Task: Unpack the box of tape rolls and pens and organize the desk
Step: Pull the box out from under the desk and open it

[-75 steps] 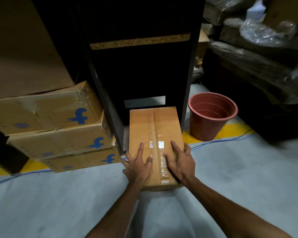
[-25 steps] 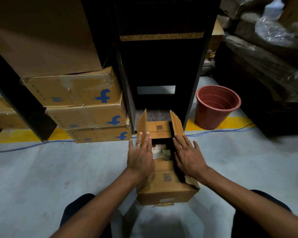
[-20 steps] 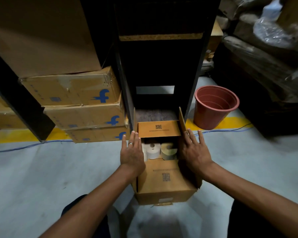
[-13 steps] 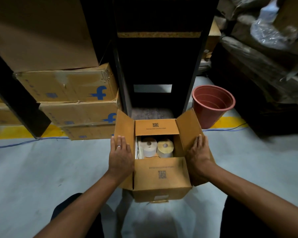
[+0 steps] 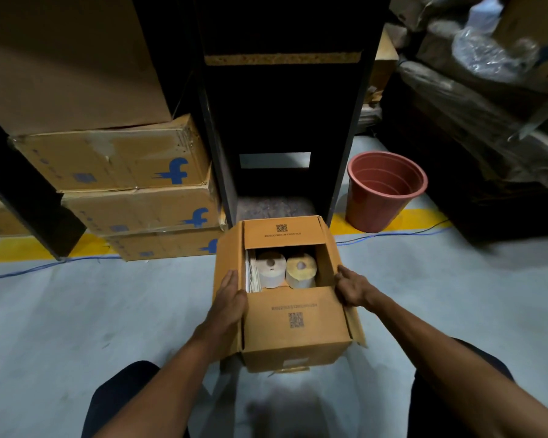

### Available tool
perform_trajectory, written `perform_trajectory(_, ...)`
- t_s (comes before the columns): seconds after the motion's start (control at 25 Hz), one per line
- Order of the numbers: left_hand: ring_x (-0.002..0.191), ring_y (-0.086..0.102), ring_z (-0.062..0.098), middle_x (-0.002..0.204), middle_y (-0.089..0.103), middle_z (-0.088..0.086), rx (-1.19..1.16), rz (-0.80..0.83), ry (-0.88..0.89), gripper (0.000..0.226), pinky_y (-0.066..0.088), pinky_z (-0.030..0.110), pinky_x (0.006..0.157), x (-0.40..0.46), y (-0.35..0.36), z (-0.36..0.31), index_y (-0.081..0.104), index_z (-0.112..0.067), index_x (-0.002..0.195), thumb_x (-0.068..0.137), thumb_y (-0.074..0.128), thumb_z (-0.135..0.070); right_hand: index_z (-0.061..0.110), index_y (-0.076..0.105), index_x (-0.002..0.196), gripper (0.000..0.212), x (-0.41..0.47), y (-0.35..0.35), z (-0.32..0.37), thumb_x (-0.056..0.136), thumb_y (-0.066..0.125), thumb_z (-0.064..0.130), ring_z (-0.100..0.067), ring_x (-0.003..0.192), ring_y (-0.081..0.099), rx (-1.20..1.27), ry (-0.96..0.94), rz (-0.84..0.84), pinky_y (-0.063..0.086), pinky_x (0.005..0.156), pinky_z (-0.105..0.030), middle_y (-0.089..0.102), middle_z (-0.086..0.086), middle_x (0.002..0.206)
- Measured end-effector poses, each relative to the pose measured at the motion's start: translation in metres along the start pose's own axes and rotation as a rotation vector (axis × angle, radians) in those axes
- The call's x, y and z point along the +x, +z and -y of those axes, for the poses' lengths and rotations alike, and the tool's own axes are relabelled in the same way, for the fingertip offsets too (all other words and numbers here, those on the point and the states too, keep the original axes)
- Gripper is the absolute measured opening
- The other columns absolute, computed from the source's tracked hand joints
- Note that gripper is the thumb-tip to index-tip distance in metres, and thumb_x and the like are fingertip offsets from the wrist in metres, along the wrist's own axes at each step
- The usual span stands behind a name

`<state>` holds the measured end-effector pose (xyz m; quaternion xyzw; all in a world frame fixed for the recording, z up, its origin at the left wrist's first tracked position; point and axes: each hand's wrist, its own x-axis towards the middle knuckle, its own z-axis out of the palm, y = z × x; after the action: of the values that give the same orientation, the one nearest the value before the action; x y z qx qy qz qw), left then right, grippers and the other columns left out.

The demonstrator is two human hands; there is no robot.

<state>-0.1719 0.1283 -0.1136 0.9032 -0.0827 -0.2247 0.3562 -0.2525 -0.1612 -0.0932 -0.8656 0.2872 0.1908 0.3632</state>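
- Folding back side flaps, left hand (image 5: 230, 303) and right hand (image 5: 350, 287) now grip the box (image 5: 295, 330) sides.
- Newly exposed: white roll (image 5: 269, 269), yellow roll (image 5: 301, 270); unpacking can start.

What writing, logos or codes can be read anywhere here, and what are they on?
"f", blue logo: top stacked brown carton, and the cartons below.
QR code plus printed number line: open cardboard box's far flap and near flap; too small to read.
White and yellow rolls: no text visible.

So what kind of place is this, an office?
More likely a warehouse or stockroom: stacked cardboard cartons beside a dark shelving unit, a yellow line painted on the grey concrete floor, and plastic-wrapped goods piled at right.
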Motion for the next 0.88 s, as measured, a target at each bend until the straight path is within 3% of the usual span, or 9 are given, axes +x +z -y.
perform_trajectory(0.12, 0.152, 0.010, 0.021, 0.166, 0.003, 0.000, -0.138, 0.039, -0.019, 0.061, 0.012, 0.037, 0.121, -0.005, 0.011, -0.006, 0.002, -0.020, 0.158, 0.106, 0.033, -0.027, 0.026, 0.049, 0.138, 0.079, 0.021, 0.014, -0.013, 0.085, 0.028, 0.081, -0.031, 0.121, 0.055, 0.182, 0.029, 0.018, 0.045, 0.105, -0.052, 0.057, -0.010, 0.137)
perform_trajectory(0.24, 0.153, 0.003, 0.019, 0.166, -0.006, -0.001, -0.223, 0.042, -0.026, 0.066, 0.009, 0.036, 0.121, -0.010, 0.015, -0.011, -0.006, -0.025, 0.157, 0.105, 0.034, -0.028, 0.023, 0.052, 0.133, 0.101, 0.027, 0.016, -0.008, 0.069, 0.021, 0.095, -0.031, 0.114, 0.059, 0.215, 0.050, 0.043, 0.047, 0.102, -0.052, 0.060, -0.012, 0.130)
perform_trajectory(0.36, 0.152, 0.001, 0.027, 0.165, -0.013, -0.005, -0.083, 0.031, 0.000, 0.066, 0.012, 0.048, 0.121, -0.012, 0.012, -0.009, 0.005, -0.037, 0.156, 0.101, 0.039, -0.047, 0.016, 0.037, 0.149, 0.078, 0.003, 0.011, 0.015, 0.095, 0.023, 0.071, -0.038, 0.132, 0.047, 0.198, 0.054, -0.057, 0.036, 0.112, -0.044, 0.046, -0.018, 0.148)
perform_trajectory(0.48, 0.151, -0.001, 0.029, 0.164, -0.008, -0.002, 0.083, -0.041, 0.083, 0.037, 0.005, 0.051, 0.121, -0.020, 0.010, -0.015, 0.051, -0.039, 0.131, 0.098, 0.040, -0.054, 0.005, 0.026, 0.152, 0.061, -0.001, 0.005, 0.019, 0.106, 0.030, 0.045, -0.043, 0.132, 0.045, 0.049, -0.058, -0.153, 0.036, 0.106, -0.042, 0.045, -0.028, 0.145)
perform_trajectory(0.56, 0.151, -0.004, 0.024, 0.165, -0.002, -0.002, 0.140, -0.059, 0.154, 0.027, 0.001, 0.051, 0.121, -0.023, 0.009, -0.018, 0.063, -0.034, 0.110, 0.100, 0.042, -0.048, 0.002, 0.037, 0.145, 0.058, 0.001, -0.001, 0.016, 0.102, 0.033, 0.041, -0.044, 0.120, 0.053, -0.058, -0.178, -0.246, 0.042, 0.096, -0.042, 0.057, -0.030, 0.130)
perform_trajectory(0.64, 0.151, -0.003, 0.023, 0.165, 0.006, -0.002, 0.187, -0.073, 0.211, 0.032, 0.001, 0.050, 0.120, -0.024, 0.002, -0.022, 0.068, -0.030, 0.103, 0.101, 0.041, -0.045, 0.005, 0.059, 0.126, 0.047, 0.003, -0.010, 0.016, 0.095, 0.041, 0.035, -0.039, 0.108, 0.061, -0.088, -0.279, -0.295, 0.046, 0.086, -0.035, 0.067, -0.022, 0.115)
perform_trajectory(0.72, 0.152, -0.004, 0.022, 0.164, 0.014, -0.004, 0.215, -0.109, 0.277, 0.040, 0.001, 0.051, 0.120, -0.026, -0.008, -0.029, 0.073, -0.026, 0.095, 0.100, 0.039, -0.046, 0.012, 0.071, 0.108, 0.025, -0.003, -0.017, 0.025, 0.098, 0.051, 0.024, -0.028, 0.102, 0.066, 0.041, -0.311, -0.200, 0.049, 0.086, -0.031, 0.072, -0.010, 0.107)
perform_trajectory(0.8, 0.151, 0.003, 0.021, 0.160, 0.027, -0.008, 0.218, -0.175, 0.354, 0.048, 0.007, 0.051, 0.119, -0.031, -0.018, -0.037, 0.076, -0.024, 0.086, 0.096, 0.036, -0.049, 0.016, 0.073, 0.103, 0.022, -0.013, -0.019, 0.035, 0.100, 0.051, 0.019, -0.022, 0.101, 0.068, 0.220, -0.335, 0.016, 0.054, 0.093, -0.036, 0.074, -0.004, 0.104)
perform_trajectory(0.88, 0.141, 0.029, 0.019, 0.141, 0.053, -0.011, 0.184, -0.206, 0.437, 0.054, 0.024, 0.050, 0.116, -0.036, -0.026, -0.042, 0.076, -0.023, 0.078, 0.096, 0.033, -0.050, 0.011, 0.075, 0.107, 0.027, -0.020, -0.023, 0.042, 0.102, 0.049, 0.016, -0.019, 0.104, 0.068, 0.313, -0.359, 0.192, 0.055, 0.093, -0.032, 0.074, -0.003, 0.109)
